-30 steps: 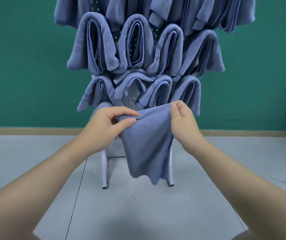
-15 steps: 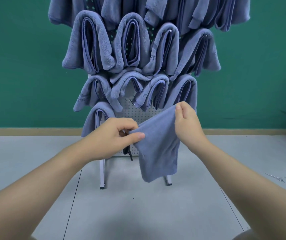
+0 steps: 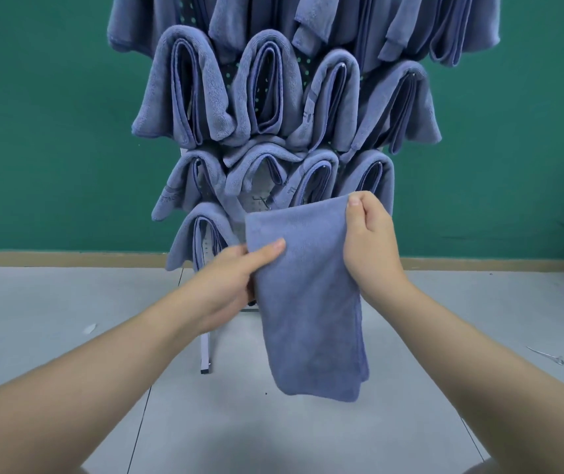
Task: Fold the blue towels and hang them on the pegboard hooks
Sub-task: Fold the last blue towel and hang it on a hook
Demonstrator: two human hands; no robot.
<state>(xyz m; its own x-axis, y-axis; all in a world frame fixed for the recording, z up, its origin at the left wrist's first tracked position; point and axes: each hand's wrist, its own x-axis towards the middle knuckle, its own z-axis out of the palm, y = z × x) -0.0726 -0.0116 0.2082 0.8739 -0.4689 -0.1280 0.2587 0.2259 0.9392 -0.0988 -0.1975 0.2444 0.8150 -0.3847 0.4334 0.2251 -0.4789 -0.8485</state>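
Blue folded towel hung between both hands, left hand pinching its left edge, right hand its top-right corner.

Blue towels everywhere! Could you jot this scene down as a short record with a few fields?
held towel: blue towel, folded, hanging lengthwise in front of the pegboard
left hand: left hand pinches the towel's left edge
right hand: right hand pinches its top right corner
pegboard: white pegboard stand, mostly hidden by cloth
hung towels: folded towels draped in rows over hooks
floor: grey floor
wall: green wall
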